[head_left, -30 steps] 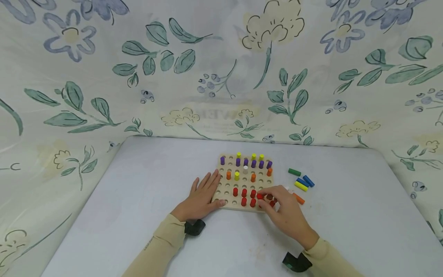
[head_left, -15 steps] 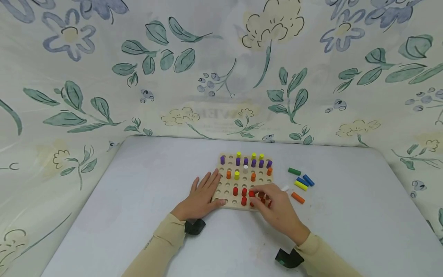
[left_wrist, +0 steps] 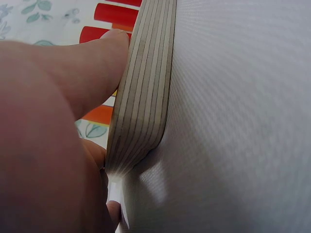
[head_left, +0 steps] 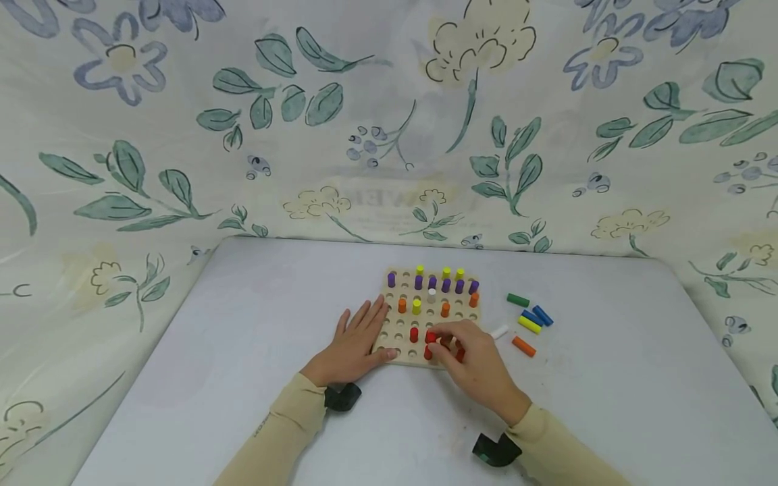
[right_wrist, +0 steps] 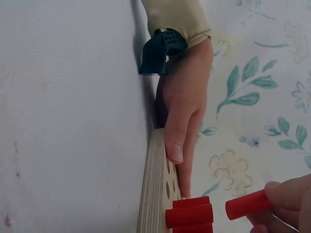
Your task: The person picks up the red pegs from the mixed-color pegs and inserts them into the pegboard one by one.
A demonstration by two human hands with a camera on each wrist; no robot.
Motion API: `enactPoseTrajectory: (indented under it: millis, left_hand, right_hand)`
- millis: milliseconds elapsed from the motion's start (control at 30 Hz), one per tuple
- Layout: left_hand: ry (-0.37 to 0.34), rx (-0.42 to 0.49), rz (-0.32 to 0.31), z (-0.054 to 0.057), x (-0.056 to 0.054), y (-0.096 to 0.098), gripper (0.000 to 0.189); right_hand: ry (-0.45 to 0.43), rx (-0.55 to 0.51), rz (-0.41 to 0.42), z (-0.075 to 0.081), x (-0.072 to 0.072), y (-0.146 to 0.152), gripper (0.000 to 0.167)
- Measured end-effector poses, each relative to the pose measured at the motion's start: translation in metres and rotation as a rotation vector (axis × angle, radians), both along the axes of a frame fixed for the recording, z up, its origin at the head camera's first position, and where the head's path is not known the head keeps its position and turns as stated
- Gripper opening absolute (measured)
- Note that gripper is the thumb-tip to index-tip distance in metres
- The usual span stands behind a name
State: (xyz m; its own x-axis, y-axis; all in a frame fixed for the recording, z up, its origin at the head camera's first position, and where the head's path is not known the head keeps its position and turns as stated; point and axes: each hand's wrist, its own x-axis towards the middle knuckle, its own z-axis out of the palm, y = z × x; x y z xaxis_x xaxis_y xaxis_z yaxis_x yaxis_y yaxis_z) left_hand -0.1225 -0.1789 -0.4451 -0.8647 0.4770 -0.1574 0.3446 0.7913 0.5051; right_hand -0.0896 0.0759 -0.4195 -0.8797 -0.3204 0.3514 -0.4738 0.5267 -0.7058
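A wooden pegboard (head_left: pixel 406 327) lies on the table, with several red, orange, yellow, purple and white pegs standing in its holes. My left hand (head_left: pixel 346 352) rests along the board's left side, fingers spread and straight, the thumb over its near left corner. In the left wrist view the thumb (left_wrist: pixel 99 63) lies against the layered plywood edge. Above the near rows, my right hand (head_left: pixel 480 368) pinches a red peg (right_wrist: pixel 247 204) between thumb and fingers. The right wrist view shows that peg slightly tilted and apart from the red pegs (right_wrist: pixel 189 215) in the board. This hand hides some near-right holes.
Right of the board lie a green peg (head_left: pixel 518 300), two blue pegs (head_left: pixel 543 316), a yellow peg (head_left: pixel 529 325), an orange peg (head_left: pixel 523 346) and a white peg (head_left: pixel 500 331). A flowered cloth (head_left: pixel 389 202) hangs behind the white table (head_left: pixel 255 304).
My right hand has moved left over the near rows, a red peg at its fingertips throughout, uncovering the loose white peg. The left hand has stayed in place.
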Motion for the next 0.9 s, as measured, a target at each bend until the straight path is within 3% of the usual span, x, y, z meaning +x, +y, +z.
enactPoseTrajectory:
  millis: [400, 900]
  left_hand:
    - [0.017, -0.007, -0.003, -0.001, -0.001, 0.000, 0.088]
    - [0.012, 0.010, -0.015, 0.001, -0.004, -0.001, 0.087]
  right_hand:
    - [-0.020, 0.020, -0.017, 0.001, -0.003, -0.014, 0.023]
    - [-0.104, 0.076, -0.047, 0.001, -0.009, -0.023, 0.024]
